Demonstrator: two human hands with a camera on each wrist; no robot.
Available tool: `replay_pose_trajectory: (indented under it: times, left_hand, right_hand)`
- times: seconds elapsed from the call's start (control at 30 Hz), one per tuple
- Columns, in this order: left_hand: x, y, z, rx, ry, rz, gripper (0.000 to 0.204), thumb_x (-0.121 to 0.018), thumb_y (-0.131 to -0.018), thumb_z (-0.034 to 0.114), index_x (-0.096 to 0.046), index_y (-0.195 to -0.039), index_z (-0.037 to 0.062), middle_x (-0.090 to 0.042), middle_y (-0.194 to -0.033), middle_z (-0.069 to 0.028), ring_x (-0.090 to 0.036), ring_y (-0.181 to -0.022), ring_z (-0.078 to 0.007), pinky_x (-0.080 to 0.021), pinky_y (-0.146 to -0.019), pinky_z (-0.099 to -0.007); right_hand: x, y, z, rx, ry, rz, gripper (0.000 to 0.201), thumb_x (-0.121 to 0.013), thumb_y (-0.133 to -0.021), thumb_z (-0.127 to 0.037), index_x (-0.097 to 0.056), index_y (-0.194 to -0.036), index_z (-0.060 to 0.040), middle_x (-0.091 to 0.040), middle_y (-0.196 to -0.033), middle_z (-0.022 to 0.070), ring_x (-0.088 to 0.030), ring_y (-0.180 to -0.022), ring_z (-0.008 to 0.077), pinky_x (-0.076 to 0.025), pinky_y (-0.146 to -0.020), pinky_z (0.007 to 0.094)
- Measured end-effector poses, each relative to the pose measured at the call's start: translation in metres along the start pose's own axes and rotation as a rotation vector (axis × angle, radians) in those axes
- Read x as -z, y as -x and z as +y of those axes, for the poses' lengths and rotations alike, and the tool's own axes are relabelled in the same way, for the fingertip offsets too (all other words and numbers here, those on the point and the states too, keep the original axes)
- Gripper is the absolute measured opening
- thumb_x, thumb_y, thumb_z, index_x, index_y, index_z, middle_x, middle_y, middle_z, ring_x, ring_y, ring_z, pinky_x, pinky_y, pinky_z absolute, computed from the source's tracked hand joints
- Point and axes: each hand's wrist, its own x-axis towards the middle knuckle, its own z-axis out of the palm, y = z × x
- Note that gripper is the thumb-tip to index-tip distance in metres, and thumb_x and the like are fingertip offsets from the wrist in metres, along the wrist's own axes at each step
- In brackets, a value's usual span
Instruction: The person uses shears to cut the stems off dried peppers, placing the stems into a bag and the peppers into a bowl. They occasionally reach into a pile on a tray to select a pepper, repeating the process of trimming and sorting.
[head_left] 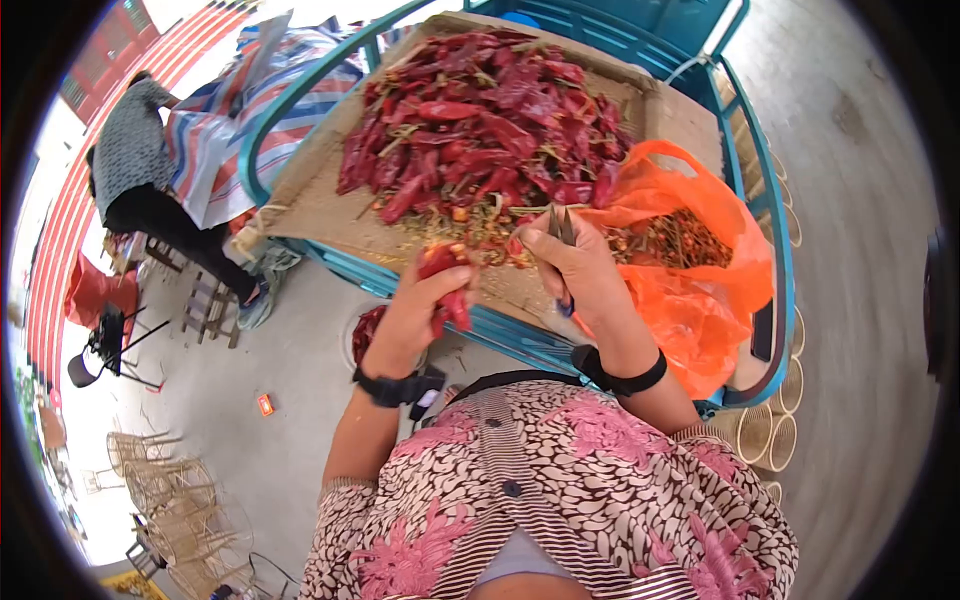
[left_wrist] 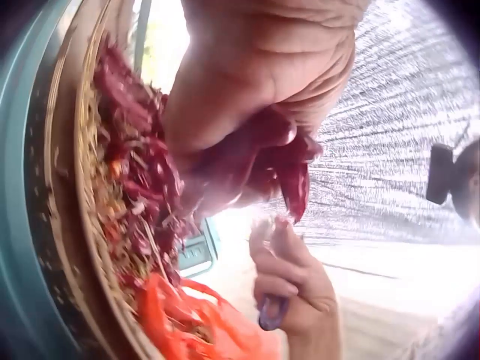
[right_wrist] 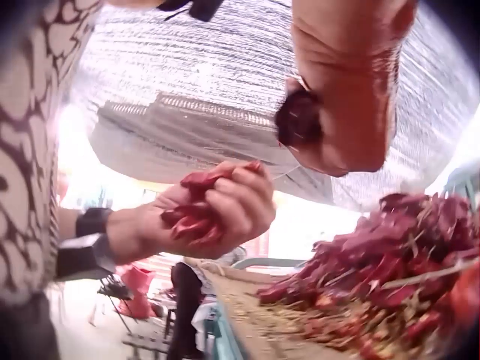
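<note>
My left hand (head_left: 402, 318) grips a bunch of dried red chili peppers (head_left: 452, 308), their cut or stem ends turned up in the head view. In the left wrist view, peppers (left_wrist: 295, 184) stick out below the curled fingers. My right hand (head_left: 592, 278) holds a pair of scissors (head_left: 562, 230), dark blades pointing up between thumb and fingers. Its purple-blue handle loop (left_wrist: 272, 312) shows under the palm in the left wrist view. A small red piece sits at the right fingertips. Both hands are above the near edge of a cardboard-lined cart bed, a short gap apart.
A big heap of dried red chilies (head_left: 490, 120) covers the cardboard (head_left: 310, 205) in a teal cart (head_left: 780, 220). An orange plastic bag (head_left: 740, 240) with stem scraps lies right. Below stands a tub of chilies (head_left: 368, 330). At left, another person (head_left: 140, 160) bends by striped sheeting.
</note>
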Motion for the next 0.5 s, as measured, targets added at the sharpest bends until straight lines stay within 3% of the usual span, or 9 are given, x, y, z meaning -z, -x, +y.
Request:
replay_pose_trajectory:
  times: [0.03, 0.1, 0.13, 0.2, 0.23, 0.27, 0.33, 0.4, 0.5]
  left_hand:
    - [0.009, 0.007, -0.001, -0.020, -0.142, 0.031, 0.017, -0.065, -0.085, 0.011, -0.057, -0.099, 0.0037, -0.058, -0.076, -0.0050, -0.055, -0.066, -0.0134, -0.045, -0.062, -0.0268]
    - [0.033, 0.022, -0.002, -0.063, -0.415, 0.095, 0.020, -0.066, -0.086, 0.013, -0.058, -0.101, 0.0037, -0.061, -0.080, -0.0039, -0.056, -0.070, -0.0116, -0.046, -0.063, -0.0257]
    - [0.049, 0.031, -0.006, -0.084, -0.546, 0.138, 0.020, -0.067, -0.086, 0.013, -0.059, -0.101, 0.0037, -0.061, -0.080, -0.0031, -0.056, -0.070, -0.0104, -0.046, -0.063, -0.0249]
    - [0.098, 0.054, -0.020, -0.075, -0.871, 0.307, 0.024, -0.069, -0.085, 0.019, -0.059, -0.102, 0.0039, -0.061, -0.077, 0.0001, -0.054, -0.065, -0.0063, -0.043, -0.056, -0.0224]
    - [0.109, 0.063, -0.019, 0.003, -0.898, 0.374, 0.027, -0.070, -0.082, 0.018, -0.060, -0.102, 0.0027, -0.063, -0.083, -0.0025, -0.057, -0.074, -0.0109, -0.046, -0.066, -0.0267]
    - [0.121, 0.069, -0.017, 0.079, -0.921, 0.440, 0.030, -0.071, -0.080, 0.018, -0.061, -0.102, 0.0014, -0.065, -0.089, -0.0052, -0.060, -0.082, -0.0154, -0.049, -0.077, -0.0310]
    - [0.166, 0.074, -0.036, 0.164, -1.017, 0.605, 0.034, -0.073, -0.077, 0.020, -0.061, -0.102, 0.0011, -0.066, -0.091, -0.0088, -0.062, -0.081, -0.0177, -0.050, -0.074, -0.0326]
    - [0.211, 0.073, -0.057, 0.253, -0.979, 0.712, 0.039, -0.075, -0.075, 0.021, -0.060, -0.103, -0.0012, -0.067, -0.092, -0.0115, -0.064, -0.081, -0.0202, -0.051, -0.072, -0.0336]
    - [0.292, 0.069, -0.110, 0.274, -0.764, 0.798, 0.046, -0.078, -0.071, 0.021, -0.059, -0.104, -0.0052, -0.067, -0.094, -0.0157, -0.067, -0.083, -0.0232, -0.054, -0.071, -0.0346]
  right_hand:
    - [0.006, 0.002, -0.009, 0.147, 0.199, 0.114, 0.016, -0.071, -0.087, -0.017, -0.058, -0.088, -0.0076, -0.053, -0.069, -0.0008, -0.049, -0.051, 0.0091, -0.038, -0.045, 0.0239]
    - [0.036, 0.004, -0.021, 0.589, 1.062, 0.413, 0.015, -0.071, -0.084, -0.015, -0.058, -0.087, -0.0078, -0.058, -0.079, 0.0053, -0.056, -0.062, 0.0190, -0.045, -0.056, 0.0322]
    - [0.052, 0.009, -0.033, 0.506, 1.156, 0.450, 0.014, -0.070, -0.082, -0.015, -0.059, -0.087, -0.0087, -0.059, -0.084, 0.0092, -0.059, -0.072, 0.0275, -0.047, -0.066, 0.0385]
    - [0.092, 0.012, -0.041, 0.387, 1.367, 0.554, 0.012, -0.067, -0.083, -0.016, -0.060, -0.088, -0.0078, -0.059, -0.084, 0.0124, -0.060, -0.079, 0.0297, -0.047, -0.070, 0.0401]
    - [0.124, 0.008, -0.037, 0.427, 1.468, 0.590, 0.011, -0.065, -0.084, -0.015, -0.059, -0.088, -0.0066, -0.060, -0.085, 0.0136, -0.060, -0.080, 0.0307, -0.047, -0.071, 0.0416]
    - [0.140, 0.012, -0.042, 0.315, 1.547, 0.592, 0.013, -0.064, -0.084, -0.013, -0.062, -0.096, -0.0078, -0.061, -0.090, 0.0151, -0.060, -0.083, 0.0317, -0.047, -0.074, 0.0419]
    - [0.156, 0.026, -0.045, 0.234, 1.594, 0.696, 0.023, -0.063, -0.085, -0.010, -0.064, -0.107, -0.0071, -0.062, -0.100, 0.0166, -0.061, -0.088, 0.0307, -0.048, -0.078, 0.0424]
    - [0.187, 0.031, -0.038, 0.402, 1.544, 0.688, 0.028, -0.062, -0.088, -0.011, -0.063, -0.114, -0.0040, -0.062, -0.108, 0.0150, -0.062, -0.094, 0.0260, -0.048, -0.080, 0.0396]
    - [0.124, 0.045, -0.042, 0.425, 1.291, 0.716, 0.024, -0.062, -0.091, -0.012, -0.063, -0.113, -0.0013, -0.063, -0.110, 0.0102, -0.060, -0.096, 0.0186, -0.048, -0.079, 0.0327]
